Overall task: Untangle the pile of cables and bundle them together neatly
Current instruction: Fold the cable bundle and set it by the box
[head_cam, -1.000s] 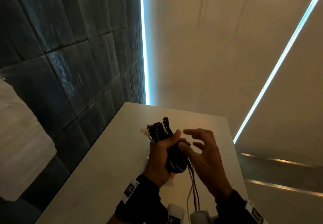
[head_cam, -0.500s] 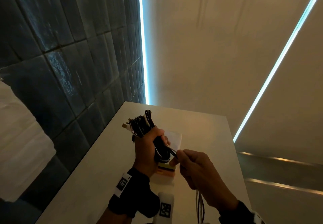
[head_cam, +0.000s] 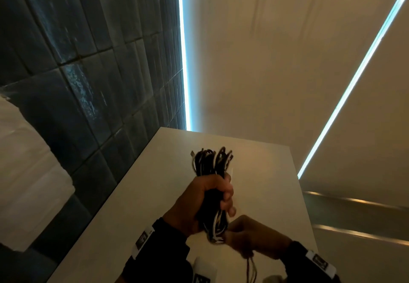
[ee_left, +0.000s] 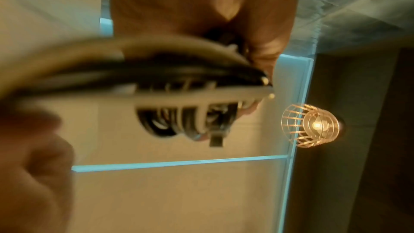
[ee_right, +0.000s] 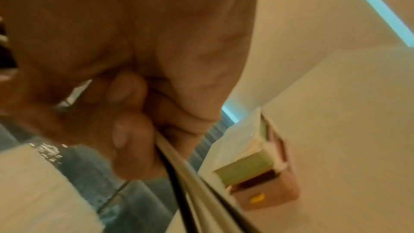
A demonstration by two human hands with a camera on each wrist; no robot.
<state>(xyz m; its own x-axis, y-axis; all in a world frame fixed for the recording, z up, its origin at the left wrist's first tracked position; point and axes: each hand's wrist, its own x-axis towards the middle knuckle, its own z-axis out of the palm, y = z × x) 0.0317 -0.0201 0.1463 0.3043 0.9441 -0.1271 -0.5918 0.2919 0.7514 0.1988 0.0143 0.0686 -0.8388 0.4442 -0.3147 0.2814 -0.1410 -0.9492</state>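
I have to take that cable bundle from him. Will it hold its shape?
Probably not: the cable bundle looks floppy, loops splaying above the left hand. Loose tails dangle below the right hand, so they would likely swing.

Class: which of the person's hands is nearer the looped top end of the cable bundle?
Left. The left hand grips the cable bundle directly below its looped top. The right hand pinches loose strands at the bundle's bottom end, farthest from the loops.

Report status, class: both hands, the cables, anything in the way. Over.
Left hand fisted round cable bundle, held above table. Right hand pinching loose trailing cables at bundle's lower end. Nothing in the way.
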